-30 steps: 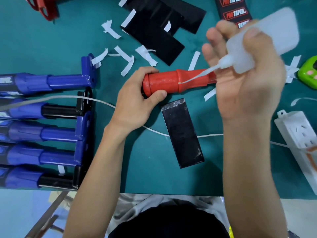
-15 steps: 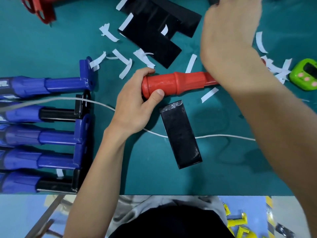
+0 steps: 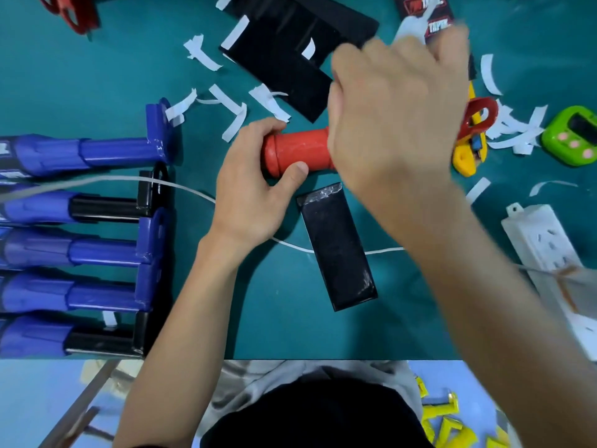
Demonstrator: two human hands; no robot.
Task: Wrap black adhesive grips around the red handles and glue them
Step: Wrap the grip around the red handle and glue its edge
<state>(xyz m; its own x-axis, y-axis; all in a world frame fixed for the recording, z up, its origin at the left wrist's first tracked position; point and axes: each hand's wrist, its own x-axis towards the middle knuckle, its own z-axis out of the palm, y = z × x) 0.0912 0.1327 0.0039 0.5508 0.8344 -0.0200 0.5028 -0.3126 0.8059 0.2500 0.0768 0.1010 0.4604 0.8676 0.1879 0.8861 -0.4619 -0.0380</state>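
Note:
A red handle (image 3: 300, 150) lies across the green table. My left hand (image 3: 252, 192) grips its left end, thumb on the near side. My right hand (image 3: 394, 114) is blurred and sits over the handle's middle with its fingers curled, hiding that part. Whether it holds anything cannot be told. The handle's red loop end (image 3: 481, 118) shows to the right of that hand. One black adhesive grip strip (image 3: 337, 247) lies flat just in front of the handle. More black grip sheets (image 3: 284, 59) lie behind it. A white blur (image 3: 410, 30) shows beyond the right hand's fingers.
Several blue handles (image 3: 80, 153), some with black wraps, are stacked at the left. A white cable (image 3: 181, 185) runs under my left arm. A yellow cutter (image 3: 465, 156), a green timer (image 3: 571, 137) and a white power strip (image 3: 542, 240) are at the right. White backing scraps (image 3: 232, 111) litter the table.
My right hand held a white glue bottle with its nozzle on the handle, reached to the far side of the table, and is now back over the handle. The left hand kept its grip.

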